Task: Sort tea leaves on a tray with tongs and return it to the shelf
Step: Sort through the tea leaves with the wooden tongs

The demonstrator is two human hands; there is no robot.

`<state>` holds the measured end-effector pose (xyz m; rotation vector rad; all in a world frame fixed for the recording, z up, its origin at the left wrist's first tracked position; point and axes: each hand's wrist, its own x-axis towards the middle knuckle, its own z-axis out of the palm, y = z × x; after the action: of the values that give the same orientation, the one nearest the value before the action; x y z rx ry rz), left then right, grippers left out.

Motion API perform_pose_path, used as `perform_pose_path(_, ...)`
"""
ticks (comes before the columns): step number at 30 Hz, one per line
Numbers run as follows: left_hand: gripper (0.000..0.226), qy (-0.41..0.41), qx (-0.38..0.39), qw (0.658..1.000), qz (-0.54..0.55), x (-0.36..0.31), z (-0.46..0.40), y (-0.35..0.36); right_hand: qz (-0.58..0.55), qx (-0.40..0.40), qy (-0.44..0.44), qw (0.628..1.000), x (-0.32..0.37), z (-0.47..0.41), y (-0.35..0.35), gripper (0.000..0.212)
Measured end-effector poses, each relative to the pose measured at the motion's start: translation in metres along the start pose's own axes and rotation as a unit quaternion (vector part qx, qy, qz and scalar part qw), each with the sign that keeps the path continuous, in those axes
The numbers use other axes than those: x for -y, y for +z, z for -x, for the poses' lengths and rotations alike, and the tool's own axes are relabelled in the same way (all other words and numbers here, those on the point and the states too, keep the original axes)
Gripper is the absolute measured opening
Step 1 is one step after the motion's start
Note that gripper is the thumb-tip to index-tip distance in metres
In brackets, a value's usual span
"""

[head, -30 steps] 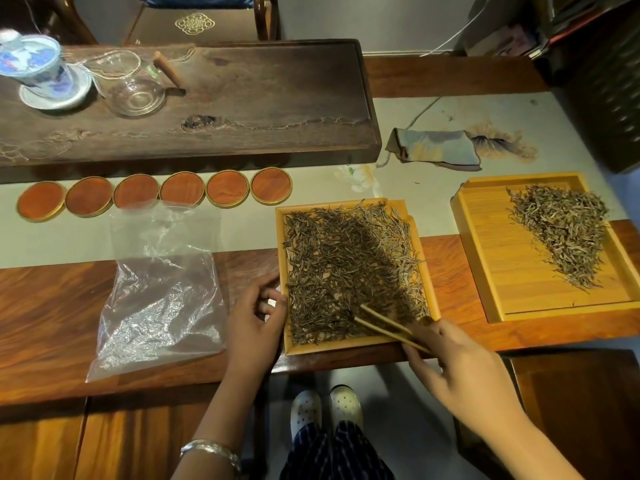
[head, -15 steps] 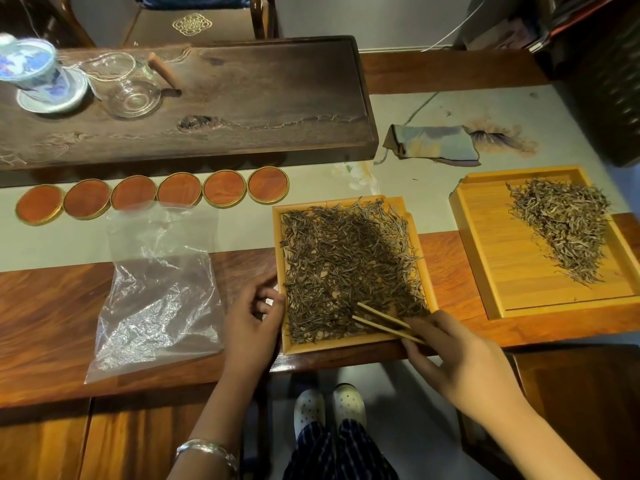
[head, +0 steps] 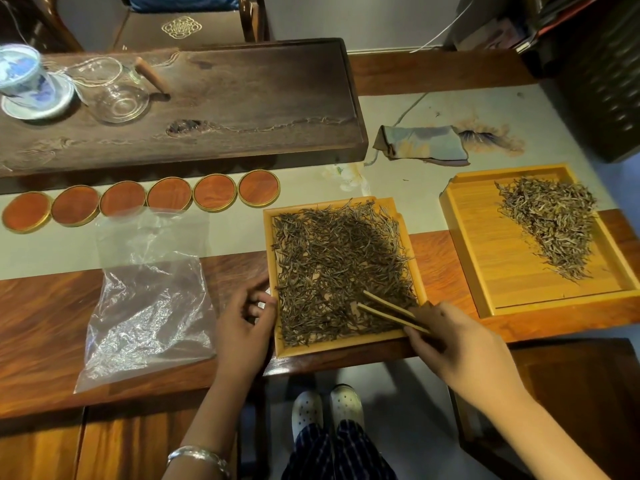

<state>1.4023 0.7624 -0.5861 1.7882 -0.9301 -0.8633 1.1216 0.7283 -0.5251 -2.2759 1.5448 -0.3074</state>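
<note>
A small bamboo tray (head: pixel 341 347) lies at the table's front edge, covered with dark tea leaves (head: pixel 332 258). My right hand (head: pixel 457 344) grips wooden tongs (head: pixel 388 311), their two tips apart and resting in the leaves at the tray's lower right. My left hand (head: pixel 242 320) sits at the tray's left rim with its fingers loosely curled; whether they touch the rim is unclear. A larger bamboo tray (head: pixel 485 244) to the right holds a pile of paler tea leaves (head: pixel 554 223).
A clear plastic bag (head: pixel 145 299) lies left of my left hand. Several round wooden coasters (head: pixel 169 195) line up behind it. A dark tea board (head: pixel 225 109) carries a glass pitcher (head: pixel 117 91) and a porcelain gaiwan (head: pixel 27 81). A folded cloth (head: pixel 422 145) lies behind the trays.
The tongs' tips have slid slightly up and left into the leaves. My left hand stays at the tray's left rim, its fingers a little more curled.
</note>
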Motion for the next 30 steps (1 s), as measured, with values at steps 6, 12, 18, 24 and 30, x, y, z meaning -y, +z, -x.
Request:
perform_pose_path(6,0.034,-0.01,-0.009,1.0,-0.024,-0.001,0.001,0.0,0.027,0.019,0.007,0.999,-0.007,0.004,-0.009,0.027)
perform_pose_path(12,0.037,-0.014,-0.012,1.0,-0.022,-0.003,0.0,0.0,0.013,-0.029,0.008,0.999,0.007,-0.02,-0.008,0.025)
perform_pose_path(18,0.037,-0.013,-0.005,1.0,-0.022,-0.006,0.001,0.0,0.037,-0.022,0.027,0.999,0.015,-0.049,0.002,0.03)
perform_pose_path(24,0.039,-0.018,-0.007,1.0,-0.023,-0.004,0.001,-0.002,0.029,-0.009,0.012,0.999,0.016,-0.041,0.007,0.031)
perform_pose_path(30,0.039,-0.02,-0.009,1.0,-0.013,-0.002,0.0,0.0,0.024,-0.067,0.052,0.996,-0.001,-0.026,-0.003,0.024)
